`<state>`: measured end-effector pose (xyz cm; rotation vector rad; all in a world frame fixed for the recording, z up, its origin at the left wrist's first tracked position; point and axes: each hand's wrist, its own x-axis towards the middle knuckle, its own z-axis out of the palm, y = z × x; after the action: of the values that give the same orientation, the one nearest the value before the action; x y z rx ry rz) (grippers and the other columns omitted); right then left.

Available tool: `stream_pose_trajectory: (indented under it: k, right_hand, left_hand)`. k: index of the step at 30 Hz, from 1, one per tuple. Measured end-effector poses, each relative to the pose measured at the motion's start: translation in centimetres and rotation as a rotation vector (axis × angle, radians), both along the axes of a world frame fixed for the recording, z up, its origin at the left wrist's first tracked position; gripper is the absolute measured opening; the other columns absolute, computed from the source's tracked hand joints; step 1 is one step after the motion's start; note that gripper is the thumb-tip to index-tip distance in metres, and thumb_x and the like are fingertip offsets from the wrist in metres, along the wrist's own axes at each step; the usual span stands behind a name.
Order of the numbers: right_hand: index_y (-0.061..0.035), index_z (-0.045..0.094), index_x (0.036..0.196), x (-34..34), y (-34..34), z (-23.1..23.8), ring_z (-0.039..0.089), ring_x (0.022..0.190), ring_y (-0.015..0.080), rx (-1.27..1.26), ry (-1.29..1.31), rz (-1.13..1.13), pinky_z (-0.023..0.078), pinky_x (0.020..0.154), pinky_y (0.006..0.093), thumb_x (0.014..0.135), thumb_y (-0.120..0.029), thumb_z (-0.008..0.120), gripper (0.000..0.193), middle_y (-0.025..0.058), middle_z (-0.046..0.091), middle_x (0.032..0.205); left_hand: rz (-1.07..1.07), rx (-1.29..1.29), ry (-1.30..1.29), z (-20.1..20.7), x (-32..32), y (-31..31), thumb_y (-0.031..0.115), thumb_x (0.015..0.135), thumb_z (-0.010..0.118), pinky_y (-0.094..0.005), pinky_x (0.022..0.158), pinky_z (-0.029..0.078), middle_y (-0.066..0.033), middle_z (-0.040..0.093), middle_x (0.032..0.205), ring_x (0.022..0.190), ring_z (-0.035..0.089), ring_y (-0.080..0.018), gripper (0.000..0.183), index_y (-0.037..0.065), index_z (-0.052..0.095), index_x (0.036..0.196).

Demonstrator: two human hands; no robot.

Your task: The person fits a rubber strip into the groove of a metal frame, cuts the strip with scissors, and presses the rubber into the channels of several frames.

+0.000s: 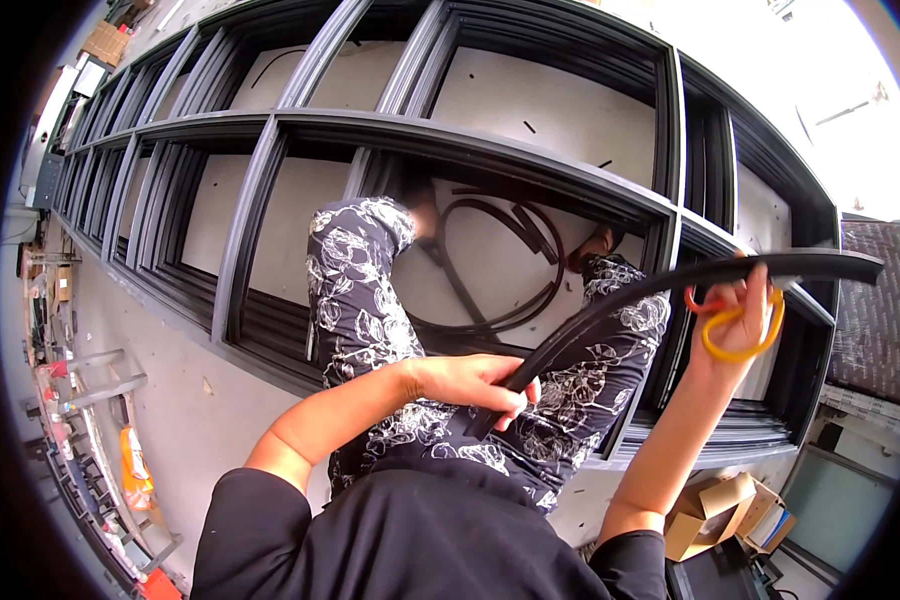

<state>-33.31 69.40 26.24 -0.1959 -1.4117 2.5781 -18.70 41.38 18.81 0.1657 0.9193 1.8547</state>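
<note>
One strip point(610, 306), black and bowed, runs from your lap up to the far right, over the frame point(258, 190). Your left hand point(485, 385) has its fingers curled round the near end; your right hand point(735, 308) pinches it short of the far end, scissors point(735, 355) hung on those fingers. Looks rubbery, so probably light, springy, grippy, hard to break. I'd hold it close to both ends, honestly.

Left grip point(485, 385) on black strip point(620, 297) near its lower end, right grip point(738, 312) on strip plus yellow-handled scissors point(730, 354); legs point(360, 290) inside dark stacked frames point(252, 200).
</note>
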Motion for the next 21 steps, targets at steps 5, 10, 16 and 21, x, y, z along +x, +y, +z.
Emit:
stream_pose_trajectory:
  k: [5,10,16,21]
  right_hand:
    - [-0.0071,0.055,0.116,0.3,-6.1,0.3,0.049,0.052,0.0095,0.385,-0.038,0.002,0.04,0.045,0.0209,0.101,-0.028,0.055,0.025,0.007,0.063,0.08]
    - [-0.0014,0.055,0.102,9.9,-7.0,-3.1,0.046,0.044,0.0099,0.517,-0.07,0.539,0.035,0.04,0.0213,0.098,-0.056,0.047,0.055,0.0036,0.054,0.059]
    - [0.0009,0.061,0.11,19.7,-6.9,-2.4,0.05,0.061,0.0071,0.469,-0.496,1.051,0.041,0.056,0.0224,0.081,-0.058,0.071,0.067,-0.0006,0.056,0.07]
    - [-0.0023,0.063,0.11,20.8,-7.9,-3.0,0.05,0.064,0.0065,0.396,-0.681,1.075,0.042,0.058,0.0225,0.087,-0.035,0.072,0.041,-0.0023,0.056,0.073]
  left_hand:
    - [0.572,0.197,-0.48,0.7,-0.2,-0.9,0.021,0.102,0.051,-0.0234,0.05,0.037,0.0024,0.042,0.073,0.057,0.039,-0.007,0.016,0.005,0.051,0.105]
    - [0.902,0.216,-0.358,1.7,-3.0,-2.5,0.022,0.102,0.052,-0.0209,0.048,0.03,0.006,0.042,0.071,0.055,0.036,-0.0049,0.013,0.009,0.051,0.1]
    - [0.983,0.331,-0.33,1.9,-5.2,-2.4,0.018,0.103,0.049,-0.0206,0.046,0.028,0.005,0.038,0.071,0.055,0.033,-0.0053,0.012,0.006,0.052,0.104]
    - [1.103,0.381,-0.329,0.8,-4.9,-2.2,0.02,0.104,0.047,-0.0207,0.046,0.028,0.0053,0.038,0.071,0.056,0.032,-0.0057,0.015,0.006,0.053,0.103]
